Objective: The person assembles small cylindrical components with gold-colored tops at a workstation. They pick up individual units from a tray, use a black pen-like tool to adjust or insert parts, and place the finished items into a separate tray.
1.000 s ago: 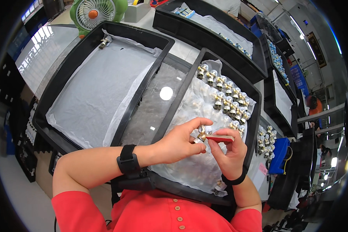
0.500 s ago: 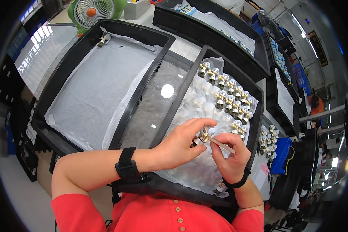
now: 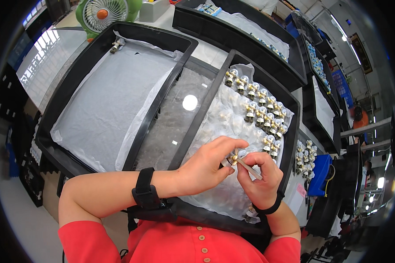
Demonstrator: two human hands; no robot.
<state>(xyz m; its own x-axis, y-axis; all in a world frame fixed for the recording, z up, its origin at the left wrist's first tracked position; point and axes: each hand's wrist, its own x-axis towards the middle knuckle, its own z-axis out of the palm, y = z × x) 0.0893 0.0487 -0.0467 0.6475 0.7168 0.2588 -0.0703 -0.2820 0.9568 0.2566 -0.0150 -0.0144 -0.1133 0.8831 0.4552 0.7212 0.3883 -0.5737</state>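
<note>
Over the right-hand black tray, my left hand pinches a small white, gold and dark figurine between thumb and fingers. My right hand grips a thin flat stick, its far end at the figurine's gold part. Whether the tip touches the figurine I cannot tell. Several like figurines with clear, rounded tops stand in rows at the tray's far right, on crumpled white lining. One more figurine is at the near right corner, partly hidden by my right wrist.
To the left lies another black tray, lined with white sheet, a single figurine in its far corner. A green fan stands behind it. Black trays of blue pieces stand at the far right. A blue box sits right, beside more figurines.
Both hands have shifted only slightly. The stick and the figurine have turned a little between my fingers, and the stick's outer end sits a bit further left.
</note>
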